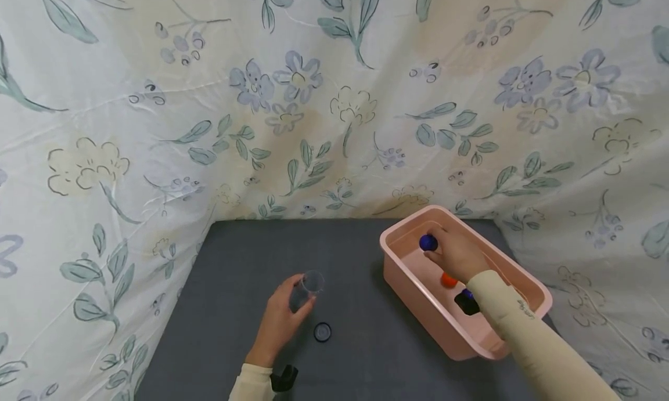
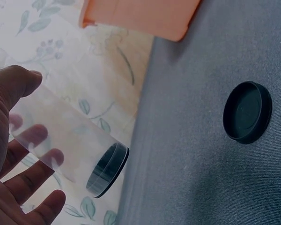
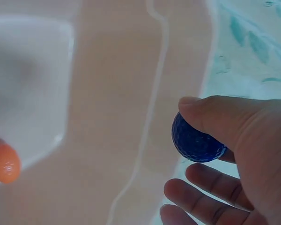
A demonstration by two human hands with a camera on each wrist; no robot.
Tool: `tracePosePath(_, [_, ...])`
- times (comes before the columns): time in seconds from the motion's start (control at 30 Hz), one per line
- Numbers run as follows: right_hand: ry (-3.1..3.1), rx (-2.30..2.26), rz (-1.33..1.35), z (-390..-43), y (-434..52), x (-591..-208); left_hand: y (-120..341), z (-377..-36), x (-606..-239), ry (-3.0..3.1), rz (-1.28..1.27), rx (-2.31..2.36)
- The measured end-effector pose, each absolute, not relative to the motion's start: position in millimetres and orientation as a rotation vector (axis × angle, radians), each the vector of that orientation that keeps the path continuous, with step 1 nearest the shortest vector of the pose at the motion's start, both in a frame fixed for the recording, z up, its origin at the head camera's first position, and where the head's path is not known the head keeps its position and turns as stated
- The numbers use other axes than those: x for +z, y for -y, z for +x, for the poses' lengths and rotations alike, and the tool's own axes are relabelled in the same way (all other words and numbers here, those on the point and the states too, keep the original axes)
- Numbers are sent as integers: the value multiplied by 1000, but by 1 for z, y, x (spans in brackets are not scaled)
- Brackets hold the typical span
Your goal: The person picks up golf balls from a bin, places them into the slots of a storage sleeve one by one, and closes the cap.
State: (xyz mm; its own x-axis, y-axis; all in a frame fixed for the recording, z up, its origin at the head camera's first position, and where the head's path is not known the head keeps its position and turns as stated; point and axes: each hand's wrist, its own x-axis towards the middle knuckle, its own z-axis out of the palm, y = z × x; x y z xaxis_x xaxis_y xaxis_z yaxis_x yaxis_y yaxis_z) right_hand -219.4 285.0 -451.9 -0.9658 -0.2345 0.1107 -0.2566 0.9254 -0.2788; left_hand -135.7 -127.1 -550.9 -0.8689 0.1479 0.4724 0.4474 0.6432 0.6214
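- Right hand (image 1: 456,255) pinches a blue ball (image 1: 428,242) over the pink tub (image 1: 413,279); an orange ball (image 1: 448,280) lies just beside it.
- Left hand (image 1: 279,322) grips a clear tube (image 1: 308,288) on the grey surface (image 1: 366,343), its black cap (image 1: 322,332) near.

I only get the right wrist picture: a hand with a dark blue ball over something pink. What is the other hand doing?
Observer: The left hand holds a clear tube over a grey mat.
Visitor: Is the tube closed?
Observer: Its far end has a dark cap; a second dark cap lies loose on the mat.
Visitor: And that pink thing?
Observer: A pink tub on the mat; the right hand holds the blue ball inside it.
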Motion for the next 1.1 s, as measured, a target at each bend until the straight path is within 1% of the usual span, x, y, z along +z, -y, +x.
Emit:
tracePosePath(0.2, [2928, 515, 440, -204, -273, -426, 127, -136, -549, 2478, -468, -1062])
tracePosePath(0.33, [2857, 605, 492, -194, -262, -417, 128, -136, -547, 2480, -456, -1047])
tracePosePath(0.5, [2773, 728, 556, -184, -247, -420, 130, -135, -549, 2467, -483, -1006])
tracePosePath(0.83, [2695, 897, 658, -174, -226, -430, 130, -133, -549, 2488, -490, -1034])
tracePosePath(1.1, [2714, 1049, 588, -166, -208, -429, 128, -135, -547, 2498, -488, -1020])
